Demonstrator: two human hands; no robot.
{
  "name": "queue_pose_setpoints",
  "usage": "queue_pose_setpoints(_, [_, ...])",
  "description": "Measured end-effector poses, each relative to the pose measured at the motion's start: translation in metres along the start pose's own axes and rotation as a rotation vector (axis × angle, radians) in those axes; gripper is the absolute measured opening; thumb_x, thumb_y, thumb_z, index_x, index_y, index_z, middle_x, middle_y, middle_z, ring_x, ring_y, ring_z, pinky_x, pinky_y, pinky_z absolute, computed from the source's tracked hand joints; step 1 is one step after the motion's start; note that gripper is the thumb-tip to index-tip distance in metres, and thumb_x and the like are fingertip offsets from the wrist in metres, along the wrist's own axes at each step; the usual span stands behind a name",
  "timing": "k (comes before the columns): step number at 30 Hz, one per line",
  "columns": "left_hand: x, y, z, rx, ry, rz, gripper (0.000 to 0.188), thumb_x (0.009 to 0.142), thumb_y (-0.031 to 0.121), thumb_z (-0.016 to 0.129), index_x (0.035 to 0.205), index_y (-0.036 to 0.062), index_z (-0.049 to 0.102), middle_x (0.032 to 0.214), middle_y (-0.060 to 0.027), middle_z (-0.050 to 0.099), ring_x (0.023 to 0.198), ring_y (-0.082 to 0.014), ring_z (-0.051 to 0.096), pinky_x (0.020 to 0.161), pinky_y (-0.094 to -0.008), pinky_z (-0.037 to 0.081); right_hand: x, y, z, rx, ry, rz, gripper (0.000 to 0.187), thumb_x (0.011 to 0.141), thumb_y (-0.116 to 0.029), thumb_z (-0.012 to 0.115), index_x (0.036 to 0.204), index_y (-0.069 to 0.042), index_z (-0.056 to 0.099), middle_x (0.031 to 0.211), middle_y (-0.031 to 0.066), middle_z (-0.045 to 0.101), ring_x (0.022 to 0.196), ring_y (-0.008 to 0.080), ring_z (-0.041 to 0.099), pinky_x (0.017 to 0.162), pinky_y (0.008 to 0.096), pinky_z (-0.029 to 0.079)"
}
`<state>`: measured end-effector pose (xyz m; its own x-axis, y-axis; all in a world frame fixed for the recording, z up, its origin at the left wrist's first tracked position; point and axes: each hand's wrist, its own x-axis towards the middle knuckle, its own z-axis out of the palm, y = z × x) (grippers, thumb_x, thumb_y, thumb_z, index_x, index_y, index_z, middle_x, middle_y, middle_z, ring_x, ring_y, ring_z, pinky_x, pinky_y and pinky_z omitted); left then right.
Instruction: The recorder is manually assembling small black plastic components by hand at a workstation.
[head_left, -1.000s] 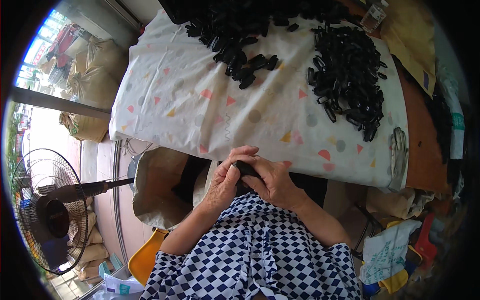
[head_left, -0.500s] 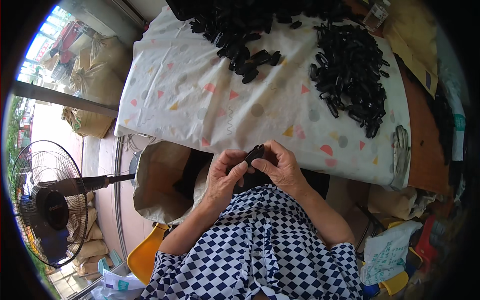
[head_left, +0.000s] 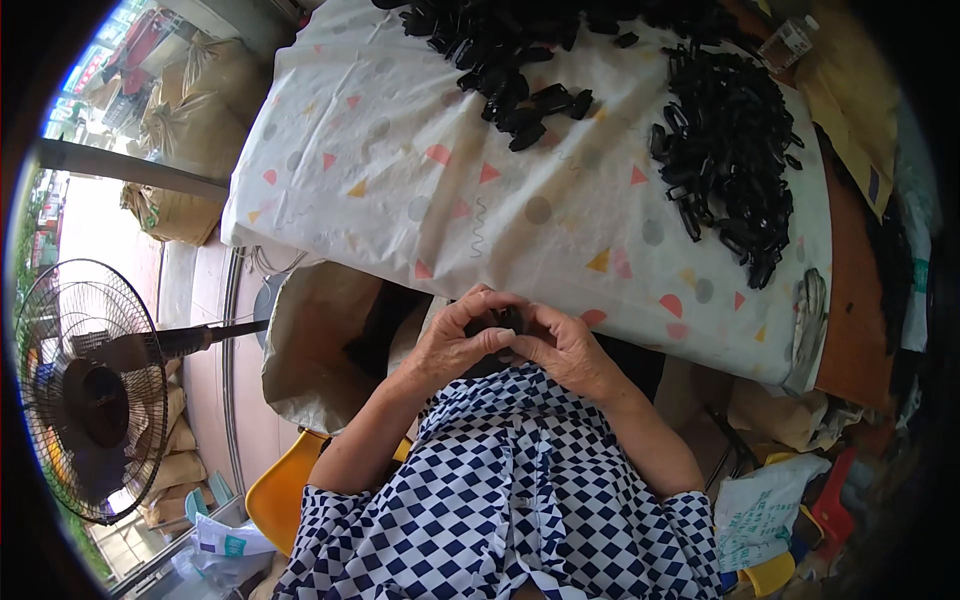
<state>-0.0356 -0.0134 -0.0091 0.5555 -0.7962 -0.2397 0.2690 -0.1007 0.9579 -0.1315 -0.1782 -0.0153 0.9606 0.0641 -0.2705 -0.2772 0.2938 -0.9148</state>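
Note:
In front of my body, just off the table's near edge, I hold a small black plastic piece [head_left: 510, 319] between both hands. My left hand [head_left: 455, 338] is closed on its left side, the thumb reaching across toward the other hand. The fingers of my right hand [head_left: 566, 348] pinch it from the other side. Most of the piece is hidden by my fingers, so its exact shape cannot be made out. Farther off on the table lie a loose heap of black plastic pieces [head_left: 515, 95] and, to the right, a second heap of black plastic pieces [head_left: 725, 165].
A patterned white cloth [head_left: 380, 200] covers the table. Folded pale gloves [head_left: 808, 320] lie at its right edge, a clear bottle [head_left: 788, 43] at the far right. Below left stands an open woven sack [head_left: 310, 350], with a black fan [head_left: 95, 395] beyond and a yellow chair [head_left: 275, 490] nearer.
My left fingers have curled over the top of the black piece, which showed clearly before and is now mostly covered. The whole view has shifted slightly.

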Motion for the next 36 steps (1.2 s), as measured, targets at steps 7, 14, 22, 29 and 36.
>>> queue_pose_setpoints(7, [-0.012, -0.009, -0.008, -0.283, 0.069, -0.093, 0.024, 0.088, 0.016, 0.068, 0.108, 0.0039, 0.062, 0.095, 0.0018, 0.057, 0.091, -0.0079, 0.055, 0.082, -0.0232, 0.044, 0.013, 0.014, 0.011, 0.204, -0.01, 0.102, 0.017, 0.092, -0.008, 0.061, 0.104, 0.003, 0.058, 0.094, 0.0036, 0.063, 0.086, 0.0077, 0.061, 0.075, 0.0221, 0.053])
queue_pose_setpoints(14, [-0.039, -0.01, -0.019, -0.306, 0.36, -0.178, 0.019, 0.088, 0.01, 0.062, 0.106, 0.0044, 0.062, 0.089, 0.0018, 0.062, 0.074, -0.0034, 0.052, 0.062, -0.0179, 0.042, 0.028, 0.006, 0.029, -0.047, -0.141, 0.081, 0.026, 0.088, -0.007, 0.065, 0.111, 0.004, 0.059, 0.093, 0.0084, 0.066, 0.082, 0.0114, 0.062, 0.073, 0.025, 0.052])
queue_pose_setpoints(22, [-0.063, 0.005, -0.066, 1.079, 0.591, 0.092, 0.043, 0.063, 0.008, 0.077, 0.103, 0.0053, 0.062, 0.105, -0.0098, 0.063, 0.103, -0.0316, 0.055, 0.091, -0.0405, 0.043, 0.001, -0.015, -0.019, -0.262, 0.132, -0.074, 0.019, 0.091, -0.003, 0.06, 0.109, 0.001, 0.059, 0.091, 0.0055, 0.063, 0.079, 0.0089, 0.062, 0.07, 0.0215, 0.051])
queue_pose_setpoints(29, [0.1, 0.045, -0.041, 1.096, 0.419, 0.32, 0.025, 0.081, 0.013, 0.066, 0.105, 0.0077, 0.061, 0.096, -0.0101, 0.062, 0.086, -0.0313, 0.061, 0.072, -0.0403, 0.048, -0.008, -0.052, -0.109, -1.111, 0.842, -0.425, 0.026, 0.076, -0.003, 0.071, 0.099, -0.003, 0.059, 0.087, 0.0096, 0.057, 0.074, 0.0238, 0.059, 0.061, 0.0328, 0.049])
queue_pose_setpoints(36, [0.189, 0.051, -0.04, 1.365, 0.344, 0.396, 0.02, 0.082, 0.016, 0.067, 0.098, 0.0071, 0.059, 0.091, -0.0094, 0.057, 0.079, -0.0307, 0.061, 0.068, -0.0425, 0.047, -0.003, -0.062, -0.16, -1.628, 0.898, -0.235, 0.034, 0.072, -0.013, 0.076, 0.099, -0.003, 0.058, 0.089, 0.0076, 0.054, 0.08, 0.025, 0.057, 0.066, 0.0342, 0.051])
